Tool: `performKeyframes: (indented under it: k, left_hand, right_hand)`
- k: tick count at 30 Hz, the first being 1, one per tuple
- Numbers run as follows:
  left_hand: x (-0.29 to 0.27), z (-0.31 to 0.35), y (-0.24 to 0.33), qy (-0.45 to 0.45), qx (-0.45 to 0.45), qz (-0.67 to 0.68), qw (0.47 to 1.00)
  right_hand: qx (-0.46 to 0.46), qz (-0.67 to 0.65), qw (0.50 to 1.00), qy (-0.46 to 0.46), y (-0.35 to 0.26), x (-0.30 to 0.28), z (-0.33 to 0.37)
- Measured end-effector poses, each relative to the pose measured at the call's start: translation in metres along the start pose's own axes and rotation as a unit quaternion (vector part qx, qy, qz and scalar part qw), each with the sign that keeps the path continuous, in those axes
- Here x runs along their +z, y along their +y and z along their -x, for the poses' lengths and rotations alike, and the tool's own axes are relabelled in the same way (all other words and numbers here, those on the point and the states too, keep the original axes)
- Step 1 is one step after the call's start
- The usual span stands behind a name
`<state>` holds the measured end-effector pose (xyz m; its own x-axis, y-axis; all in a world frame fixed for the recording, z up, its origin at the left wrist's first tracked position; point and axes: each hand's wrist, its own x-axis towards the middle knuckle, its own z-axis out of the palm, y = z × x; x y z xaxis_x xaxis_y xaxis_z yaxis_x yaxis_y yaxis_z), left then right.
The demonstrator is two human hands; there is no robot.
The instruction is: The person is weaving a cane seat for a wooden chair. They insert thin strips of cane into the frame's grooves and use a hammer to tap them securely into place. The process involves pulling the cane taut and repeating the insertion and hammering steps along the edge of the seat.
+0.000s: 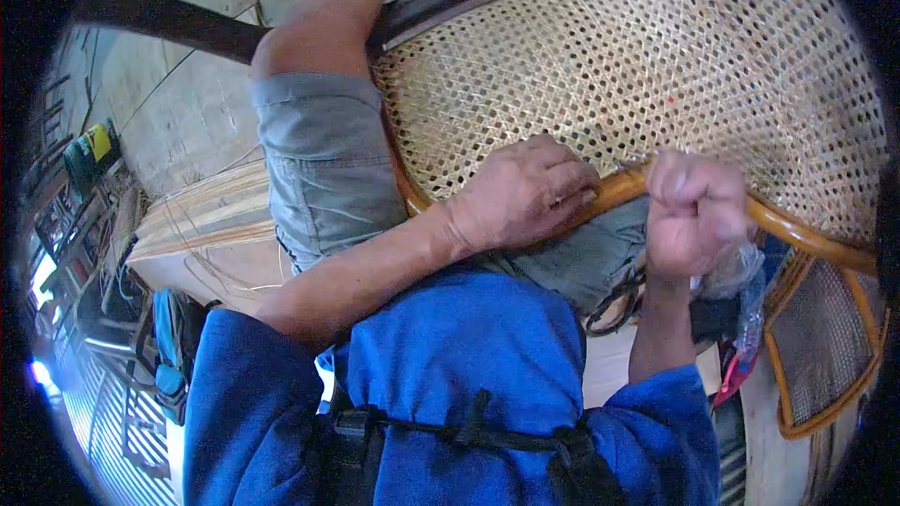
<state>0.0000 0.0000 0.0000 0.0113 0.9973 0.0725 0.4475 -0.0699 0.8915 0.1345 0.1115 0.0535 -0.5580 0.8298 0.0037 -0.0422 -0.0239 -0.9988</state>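
A large woven cane panel lies across my lap, edged by a glossy brown curved rod frame. My left hand is closed over the frame's near edge, its fingers curled around the rod beside the weave. To its right, my right hand is raised at the same edge in a tight fist or pinch, slightly blurred. Whatever may be between its fingers is hidden. The rod passes behind this hand, and I cannot tell whether they touch.
A smaller mesh panel with a brown frame stands at the right. A clear plastic bag lies near my right wrist. Stacked boards with loose strands are at left, near a blue bag. A dark bar crosses the upper left.
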Motion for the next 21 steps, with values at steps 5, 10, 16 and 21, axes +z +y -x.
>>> performKeyframes:
  k: [5, 10, 16, 21]
  left_hand:
    - [0.015, 0.011, 0.022, 0.013, -0.008, 0.079, 0.997]
    - [0.005, 0.004, 0.010, 0.023, 0.010, 0.051, 0.998]
    - [-0.004, 0.002, 0.003, 0.032, 0.005, 0.037, 0.999]
    - [0.000, 0.007, 0.001, 0.040, -0.001, 0.069, 0.997]
  right_hand:
    - [0.032, 0.144, 0.989, 0.017, -0.022, 0.010, -0.002]
    - [-0.057, 0.145, 0.987, -0.049, -0.002, 0.006, -0.001]
    - [-0.025, -0.012, 0.998, 0.051, 0.000, 0.018, -0.004]
    - [-0.031, -0.033, 0.998, 0.034, -0.006, 0.019, 0.008]
